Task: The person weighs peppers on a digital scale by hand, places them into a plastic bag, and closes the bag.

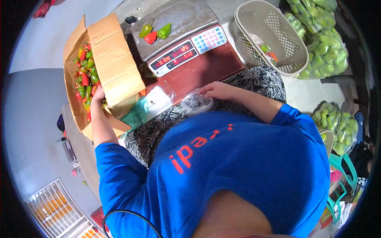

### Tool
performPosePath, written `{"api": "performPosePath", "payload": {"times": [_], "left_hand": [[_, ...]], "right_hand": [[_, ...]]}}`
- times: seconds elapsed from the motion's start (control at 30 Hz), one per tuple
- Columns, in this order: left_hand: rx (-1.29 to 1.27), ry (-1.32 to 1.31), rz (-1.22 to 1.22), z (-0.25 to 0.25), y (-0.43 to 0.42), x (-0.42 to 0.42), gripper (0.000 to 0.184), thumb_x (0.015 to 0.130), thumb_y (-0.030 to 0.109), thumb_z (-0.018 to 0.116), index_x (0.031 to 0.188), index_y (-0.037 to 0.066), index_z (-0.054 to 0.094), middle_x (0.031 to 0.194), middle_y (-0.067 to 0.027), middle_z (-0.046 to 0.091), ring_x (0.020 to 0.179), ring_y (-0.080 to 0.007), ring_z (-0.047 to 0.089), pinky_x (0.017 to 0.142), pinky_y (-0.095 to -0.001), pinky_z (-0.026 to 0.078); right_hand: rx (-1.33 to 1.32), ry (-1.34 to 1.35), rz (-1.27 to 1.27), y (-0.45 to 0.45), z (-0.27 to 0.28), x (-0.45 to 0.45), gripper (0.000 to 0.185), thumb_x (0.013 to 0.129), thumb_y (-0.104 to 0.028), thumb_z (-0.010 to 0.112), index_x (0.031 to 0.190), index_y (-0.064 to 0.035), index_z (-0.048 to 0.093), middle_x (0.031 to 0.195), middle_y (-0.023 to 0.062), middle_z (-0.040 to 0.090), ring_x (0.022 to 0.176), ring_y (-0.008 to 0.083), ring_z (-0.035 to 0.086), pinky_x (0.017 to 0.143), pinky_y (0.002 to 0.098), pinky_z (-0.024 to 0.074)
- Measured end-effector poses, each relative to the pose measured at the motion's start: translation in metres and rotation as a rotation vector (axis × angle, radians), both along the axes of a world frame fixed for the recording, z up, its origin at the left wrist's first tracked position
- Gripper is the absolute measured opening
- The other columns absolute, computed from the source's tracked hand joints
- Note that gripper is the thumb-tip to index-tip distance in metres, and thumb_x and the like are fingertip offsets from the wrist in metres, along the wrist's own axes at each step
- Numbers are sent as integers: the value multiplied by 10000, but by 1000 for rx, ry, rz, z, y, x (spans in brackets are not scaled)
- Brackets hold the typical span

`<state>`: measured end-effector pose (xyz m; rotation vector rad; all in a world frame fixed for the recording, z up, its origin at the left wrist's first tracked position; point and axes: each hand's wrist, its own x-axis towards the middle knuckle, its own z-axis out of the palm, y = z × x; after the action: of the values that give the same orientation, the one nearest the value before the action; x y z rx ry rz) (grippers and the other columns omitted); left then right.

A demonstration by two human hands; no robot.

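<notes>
My left hand (99, 95) reaches into a cardboard box (113, 55) among small red, green and yellow peppers (84, 73). Its fingers are partly hidden, so I cannot tell whether they grip a pepper. Close to my lap, my right hand (219, 91) has its fingers on a crumpled clear plastic bag (197, 102). On the metal pan of a digital scale (186, 23) lie a yellow-green pepper (146, 30), a red pepper (151, 37) and a green pepper (164, 31). The scale's red display is lit.
A perforated beige basket (291, 59) with a few peppers at its bottom stands right of the scale. Bags of green vegetables (325, 51) are stacked beyond it. Clear plastic bags (156, 99) lie between the box and the scale. A green stool (344, 166) is at the right.
</notes>
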<state>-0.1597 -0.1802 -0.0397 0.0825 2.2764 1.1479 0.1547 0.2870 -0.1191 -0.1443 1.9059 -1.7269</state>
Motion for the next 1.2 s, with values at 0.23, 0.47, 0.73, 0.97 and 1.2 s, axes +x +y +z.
{"api": "performPosePath", "payload": {"times": [0.23, 0.47, 0.73, 0.97, 1.2], "left_hand": [[-132, 238, 44, 1, -12, -6, 316, 838, 213, 641, 1035, -34, 650, 908, -69, 679, 756, -147, 633, 680, -295, 503], [-159, 340, -162, 28, -2, 45, 600, 747, 70, 690, 1283, 0, 430, 1159, -100, 577, 1010, -174, 579, 851, -296, 460], [-1, 944, 114, 147, 84, 47, 503, 759, 67, 730, 1195, 8, 487, 1093, -132, 598, 945, -184, 606, 837, -285, 494], [459, 845, -131, 156, 186, 89, 524, 732, -30, 730, 1203, 16, 504, 1203, -106, 557, 1069, -180, 560, 944, -297, 450], [243, 909, -203, 147, 220, 105, 553, 714, -8, 758, 1204, 30, 504, 1151, -107, 572, 1059, -185, 563, 937, -319, 456]], "right_hand": [[48, 14, 24, 1, -11, -4, 404, 807, -119, 565, 1192, 4, 587, 1098, 106, 644, 1014, 163, 578, 919, 297, 429], [-62, -125, 8, -4, 10, 1, 413, 819, -106, 564, 1212, 21, 562, 1130, 98, 628, 1031, 153, 569, 923, 282, 423], [-33, -21, 13, -7, -3, 1, 389, 810, -161, 573, 1162, 2, 604, 1062, 126, 655, 985, 178, 595, 896, 298, 440], [-46, -77, 37, -4, 3, -1, 384, 825, -90, 554, 1197, 1, 580, 1140, 103, 622, 1040, 169, 563, 931, 306, 418], [-69, -55, 11, 1, 11, 2, 383, 822, -95, 564, 1190, 8, 582, 1127, 105, 625, 1014, 172, 573, 912, 304, 429]]}}
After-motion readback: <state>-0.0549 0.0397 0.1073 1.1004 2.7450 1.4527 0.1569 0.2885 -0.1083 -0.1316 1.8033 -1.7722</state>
